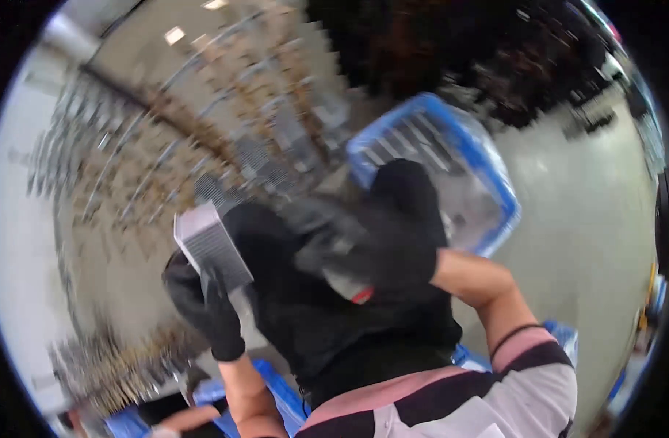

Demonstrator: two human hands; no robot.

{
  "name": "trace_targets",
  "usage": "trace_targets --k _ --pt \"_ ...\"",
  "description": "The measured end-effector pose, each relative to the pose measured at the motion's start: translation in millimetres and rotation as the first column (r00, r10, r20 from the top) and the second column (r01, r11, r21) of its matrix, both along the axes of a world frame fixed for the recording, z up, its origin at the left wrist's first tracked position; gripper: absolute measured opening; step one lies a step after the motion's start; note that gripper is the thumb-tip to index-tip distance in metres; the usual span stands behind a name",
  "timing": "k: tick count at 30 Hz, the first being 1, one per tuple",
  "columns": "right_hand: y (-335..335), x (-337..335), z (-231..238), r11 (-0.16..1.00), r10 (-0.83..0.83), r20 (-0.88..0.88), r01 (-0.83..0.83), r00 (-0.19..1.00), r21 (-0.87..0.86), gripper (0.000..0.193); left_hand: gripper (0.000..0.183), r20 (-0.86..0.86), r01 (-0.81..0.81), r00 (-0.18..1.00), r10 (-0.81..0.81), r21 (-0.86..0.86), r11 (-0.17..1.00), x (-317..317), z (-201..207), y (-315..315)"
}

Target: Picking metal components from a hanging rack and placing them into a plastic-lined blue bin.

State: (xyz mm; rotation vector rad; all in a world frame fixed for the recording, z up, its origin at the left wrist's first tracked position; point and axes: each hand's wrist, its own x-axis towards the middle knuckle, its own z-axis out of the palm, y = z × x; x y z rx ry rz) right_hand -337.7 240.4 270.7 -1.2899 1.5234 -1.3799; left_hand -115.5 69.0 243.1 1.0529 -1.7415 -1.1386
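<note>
My left hand (207,299), in a dark glove, is closed around a finned grey metal block (216,252), which looks like a heat sink. One end face of the block is pale, and its ribbed side faces up beside my left knee. My right hand (371,244), also gloved in black, is over my lap and smeared by motion. From under it sticks a light grey thing with a red end (353,290); its kind is too blurred to tell, and the glove appears closed on it.
A blue crate (506,197) lined with clear plastic stands beyond my right knee, with long metal pieces inside. Rows of finned metal parts (261,157) lie on the floor ahead and left. More blue crates (280,390) are behind me, near another person's arm (188,418).
</note>
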Motion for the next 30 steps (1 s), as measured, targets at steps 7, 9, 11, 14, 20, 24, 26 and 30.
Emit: trace_targets --k 7,9,11,14,20,24,26,30 --pt "24.7 -7.4 -29.2 0.875 -0.479 -0.143 0.485 0.866 0.008 0.092 0.041 0.438 0.53 0.847 -0.301 -0.661 0.531 -103.8 19.4 68.3" --pt "48.1 -46.1 -11.2 0.846 -0.517 -0.112 0.526 0.849 0.082 0.085 0.042 0.189 0.514 0.841 -0.508 -0.574 0.638 -112.9 18.3 72.3" --pt "63.5 -85.9 -52.4 0.692 -0.715 -0.047 0.695 0.698 -0.198 0.076 0.043 0.047 0.533 0.8 -0.598 -0.514 0.672 -119.7 11.3 72.4" --pt "100.8 -146.8 -88.8 0.649 -0.756 -0.237 0.743 0.61 -0.161 0.062 0.047 0.307 0.473 0.88 -0.363 -0.639 0.607 -96.2 2.7 27.0" --pt "135.3 -199.2 -247.4 0.623 -0.557 -0.756 0.775 0.344 -0.106 0.051 0.048 0.497 0.312 0.867 -0.034 -0.488 0.815 -58.1 -35.5 -15.1" --pt "118.3 -203.7 -291.2 0.567 -0.338 -0.81 0.791 0.479 0.231 0.055 0.047 0.558 0.37 0.828 0.059 -0.622 0.69 -54.8 -54.7 -23.4" --pt "112.7 -211.1 -303.1 0.534 -0.275 -0.789 0.769 0.55 0.35 0.059 0.047 0.565 0.371 0.824 0.042 -0.594 0.713 -60.0 -54.1 -20.1" --pt "108.1 -216.3 -320.8 0.463 -0.18 -0.843 0.8 0.506 0.382 0.047 0.047 0.57 0.377 0.822 0.011 -0.558 0.739 -66.6 -53.7 -19.7"
